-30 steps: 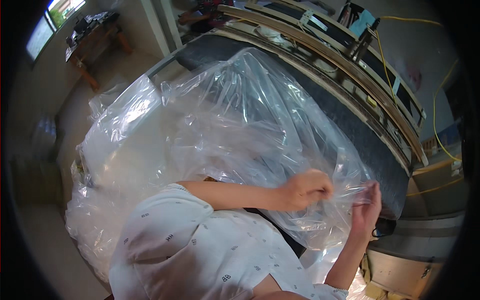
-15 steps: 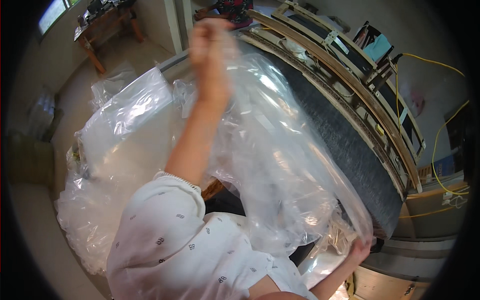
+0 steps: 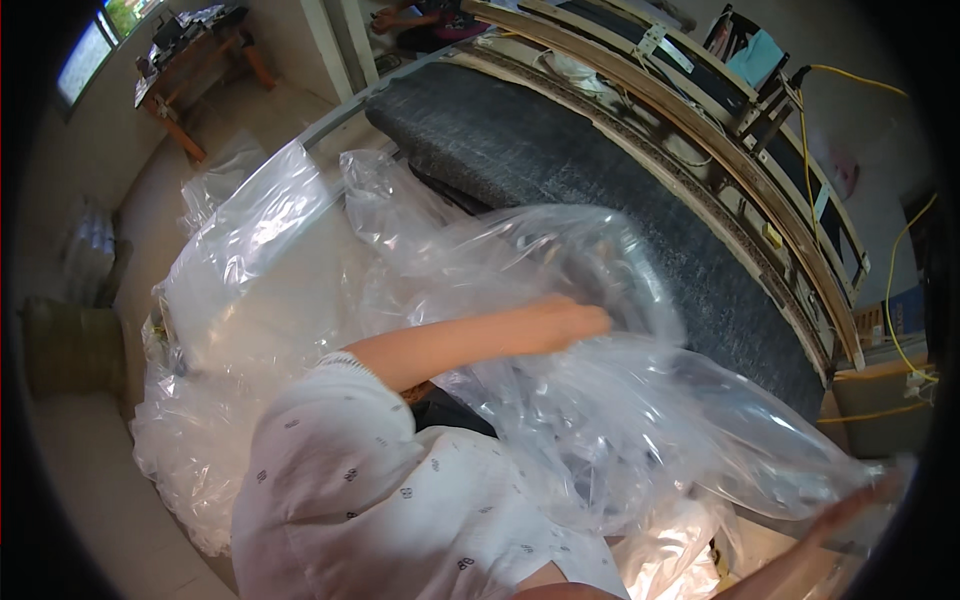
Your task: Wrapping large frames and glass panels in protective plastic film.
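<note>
One hand (image 3: 578, 324) on plastic (image 3: 640, 420), worktop edge (image 3: 650, 180) exposed

Clear plastic film (image 3: 640, 420), one large length. Colourless, thin, glossy and see-through, with white highlights along its creases. Loosely gathered and rumpled, not laid flat; whether a single sheet or a bag cannot be told. Bunched end lies between 10 and 11 o'clock from the view's centre. A rounded, motion-blurred fold billows at 2 o'clock. A long, lengthwise-creased portion stretches out to 4 o'clock. Lower folds sag in heaps toward 5 o'clock.
</note>
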A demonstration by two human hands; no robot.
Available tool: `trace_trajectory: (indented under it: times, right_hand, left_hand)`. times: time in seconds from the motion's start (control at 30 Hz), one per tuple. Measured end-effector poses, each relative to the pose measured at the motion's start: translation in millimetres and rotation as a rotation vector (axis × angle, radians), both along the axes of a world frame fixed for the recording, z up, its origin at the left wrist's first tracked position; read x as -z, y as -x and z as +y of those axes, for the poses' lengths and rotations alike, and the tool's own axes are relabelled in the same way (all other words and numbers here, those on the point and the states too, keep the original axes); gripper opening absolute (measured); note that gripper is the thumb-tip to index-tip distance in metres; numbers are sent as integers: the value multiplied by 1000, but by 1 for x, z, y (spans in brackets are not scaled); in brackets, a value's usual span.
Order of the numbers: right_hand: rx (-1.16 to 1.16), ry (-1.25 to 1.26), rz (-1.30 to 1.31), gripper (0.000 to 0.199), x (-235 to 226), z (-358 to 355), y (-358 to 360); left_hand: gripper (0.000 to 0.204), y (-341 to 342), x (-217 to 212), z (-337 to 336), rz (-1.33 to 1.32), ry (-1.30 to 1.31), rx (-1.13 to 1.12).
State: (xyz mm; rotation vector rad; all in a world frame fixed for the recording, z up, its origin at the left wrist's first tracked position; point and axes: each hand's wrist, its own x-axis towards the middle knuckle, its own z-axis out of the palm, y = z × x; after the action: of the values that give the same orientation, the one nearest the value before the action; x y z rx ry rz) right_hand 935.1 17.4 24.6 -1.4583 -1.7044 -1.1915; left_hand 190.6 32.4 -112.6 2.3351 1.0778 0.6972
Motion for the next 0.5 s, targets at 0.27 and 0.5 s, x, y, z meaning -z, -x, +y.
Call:
trace_trajectory:
  times: [0.27, 0.5]
  right_hand:
    - [383, 650, 455, 44, 106, 25, 124]
    - [509, 736, 631, 60, 94, 14, 131]
  left_hand:
    - [29, 156, 64, -42, -39, 268, 8]
    - [28, 400, -48, 93, -95, -320, -1139]
